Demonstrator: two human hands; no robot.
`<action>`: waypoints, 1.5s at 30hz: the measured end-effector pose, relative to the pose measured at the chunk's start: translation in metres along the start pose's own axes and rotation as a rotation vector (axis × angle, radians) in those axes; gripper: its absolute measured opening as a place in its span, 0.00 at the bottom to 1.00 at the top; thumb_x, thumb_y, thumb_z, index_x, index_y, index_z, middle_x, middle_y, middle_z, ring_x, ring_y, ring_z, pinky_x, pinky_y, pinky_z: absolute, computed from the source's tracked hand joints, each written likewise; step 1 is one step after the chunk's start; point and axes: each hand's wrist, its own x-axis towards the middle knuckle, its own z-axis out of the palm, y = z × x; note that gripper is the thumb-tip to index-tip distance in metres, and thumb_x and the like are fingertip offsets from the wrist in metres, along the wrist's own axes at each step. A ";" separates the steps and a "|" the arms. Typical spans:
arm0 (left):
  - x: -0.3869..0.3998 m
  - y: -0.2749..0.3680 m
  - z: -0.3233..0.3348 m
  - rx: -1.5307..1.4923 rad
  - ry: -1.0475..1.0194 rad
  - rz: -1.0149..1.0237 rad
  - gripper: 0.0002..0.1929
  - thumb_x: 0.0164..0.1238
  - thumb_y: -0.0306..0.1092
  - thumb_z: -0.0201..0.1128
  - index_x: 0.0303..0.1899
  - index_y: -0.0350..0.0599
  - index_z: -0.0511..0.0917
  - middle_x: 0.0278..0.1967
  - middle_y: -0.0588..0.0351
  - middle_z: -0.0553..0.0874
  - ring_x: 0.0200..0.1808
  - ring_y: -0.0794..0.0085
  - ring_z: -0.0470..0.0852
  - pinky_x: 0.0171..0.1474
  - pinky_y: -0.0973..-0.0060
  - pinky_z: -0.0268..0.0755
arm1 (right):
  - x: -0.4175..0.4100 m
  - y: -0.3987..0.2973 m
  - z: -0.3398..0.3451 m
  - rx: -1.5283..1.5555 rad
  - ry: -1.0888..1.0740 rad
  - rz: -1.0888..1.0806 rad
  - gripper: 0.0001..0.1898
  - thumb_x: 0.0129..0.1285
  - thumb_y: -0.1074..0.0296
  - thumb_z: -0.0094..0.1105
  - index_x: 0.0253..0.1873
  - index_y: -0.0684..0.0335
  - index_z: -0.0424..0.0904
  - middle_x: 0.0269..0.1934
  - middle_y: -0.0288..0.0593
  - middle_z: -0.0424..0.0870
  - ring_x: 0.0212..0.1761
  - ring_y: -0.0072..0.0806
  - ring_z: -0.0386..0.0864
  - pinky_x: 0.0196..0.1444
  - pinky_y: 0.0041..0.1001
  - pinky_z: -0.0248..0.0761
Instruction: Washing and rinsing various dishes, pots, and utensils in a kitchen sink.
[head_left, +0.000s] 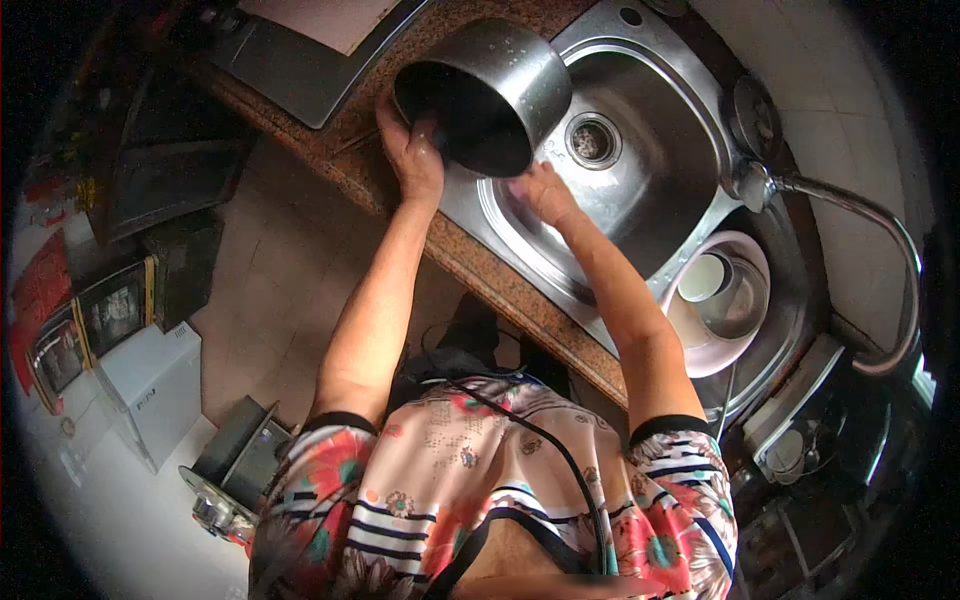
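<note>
A deep metal pot (517, 71) is tilted on its side over the near-left rim of a stainless steel sink (645, 176), its dark mouth facing me. My left hand (416, 154) grips the pot's left edge, thumb inside the mouth and fingers behind the wall. Close to the lower right of the rim is my right hand (547, 195), its fingers curled. Something pinkish shows at those fingers, but whether it is a held thing or part of the hand is unclear. Water drops dot the pot's outer wall. Below, the sink's drain strainer (592, 141) is visible.
A curved chrome faucet (892, 217) rises at the right. Beside the basin, a pale pink bowl (682, 352) holds a white cup (701, 277) and a clear container. Granite countertop (517, 289) edges the sink. A dark glass-topped panel (300, 82) lies at upper left.
</note>
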 end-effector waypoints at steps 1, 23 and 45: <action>-0.002 0.003 0.001 0.010 0.009 -0.005 0.27 0.57 0.27 0.56 0.60 0.33 0.63 0.57 0.44 0.72 0.60 0.61 0.68 0.66 0.66 0.54 | 0.013 0.011 -0.002 -0.012 0.035 0.124 0.24 0.56 0.70 0.55 0.60 0.60 0.67 0.57 0.57 0.68 0.46 0.56 0.75 0.51 0.43 0.72; 0.001 -0.005 -0.004 0.157 -0.101 0.065 0.32 0.60 0.32 0.57 0.65 0.30 0.58 0.61 0.40 0.70 0.62 0.58 0.69 0.67 0.66 0.55 | 0.054 0.040 -0.070 0.194 0.116 0.445 0.25 0.58 0.73 0.50 0.62 0.66 0.64 0.62 0.65 0.65 0.63 0.57 0.66 0.57 0.42 0.71; 0.007 -0.037 -0.009 0.231 0.017 0.070 0.28 0.60 0.32 0.56 0.62 0.30 0.65 0.57 0.36 0.75 0.59 0.49 0.73 0.63 0.63 0.61 | -0.070 -0.037 -0.060 0.616 -0.311 0.407 0.17 0.67 0.51 0.49 0.47 0.56 0.81 0.39 0.48 0.83 0.41 0.39 0.80 0.46 0.36 0.72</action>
